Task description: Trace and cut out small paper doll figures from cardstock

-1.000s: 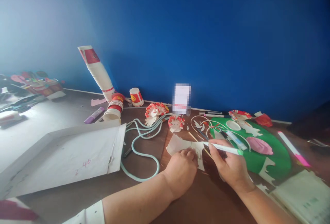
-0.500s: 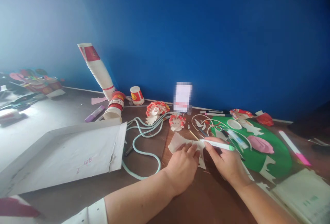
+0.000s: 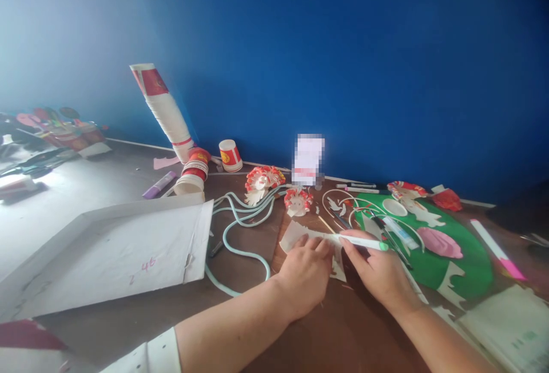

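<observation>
On the brown table (image 3: 300, 347) — pressing white paper (image 3: 293, 234) under loosely spread left hand (image 3: 305, 273), pinching green-ended marker (image 3: 364, 242) in right hand (image 3: 386, 278).

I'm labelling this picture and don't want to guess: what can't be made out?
- Middle of the paper: head view, under the left hand.
- Tip of the marker: head view, too small against the paper.
- Card by the wall: head view, face pixelated.
- Print on the pale packet: head view, too blurred.
</observation>
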{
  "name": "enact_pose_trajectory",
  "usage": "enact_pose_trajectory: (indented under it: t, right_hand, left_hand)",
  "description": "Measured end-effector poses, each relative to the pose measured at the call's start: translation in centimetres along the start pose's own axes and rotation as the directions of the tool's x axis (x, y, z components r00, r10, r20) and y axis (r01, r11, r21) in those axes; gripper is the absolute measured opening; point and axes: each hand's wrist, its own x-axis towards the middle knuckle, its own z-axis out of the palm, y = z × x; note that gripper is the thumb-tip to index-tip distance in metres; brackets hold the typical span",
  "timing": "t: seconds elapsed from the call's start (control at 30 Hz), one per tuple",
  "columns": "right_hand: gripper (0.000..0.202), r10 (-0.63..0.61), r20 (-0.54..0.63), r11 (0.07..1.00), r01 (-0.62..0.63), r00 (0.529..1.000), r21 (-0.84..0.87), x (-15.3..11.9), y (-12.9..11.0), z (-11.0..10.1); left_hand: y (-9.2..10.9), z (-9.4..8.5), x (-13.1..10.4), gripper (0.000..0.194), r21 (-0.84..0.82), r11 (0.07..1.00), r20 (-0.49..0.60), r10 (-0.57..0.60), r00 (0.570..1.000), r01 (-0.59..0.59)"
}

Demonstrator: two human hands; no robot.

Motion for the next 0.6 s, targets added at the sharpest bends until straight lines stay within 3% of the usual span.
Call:
enact_pose_trajectory:
  t: [0.17, 0.6]
  right_hand:
    - [0.027, -0.003, -0.002, 1.0, 0.003, 1.0, -0.012, -0.11, -0.01, -0.01]
    - [0.025, -0.018, 0.007, 1.0, 0.018, 1.0, -0.014, -0.22, 0.3, 0.3]
  left_hand:
    - [-0.04, 0.37, -0.04, 0.031, -0.013, 1.0, -0.05, 0.008, 0.999, -0.009]
    - [-0.07, 0.74, -0.08, 0.035, -0.001, 1.0, -0.045, 0.011, 0.999, -0.011]
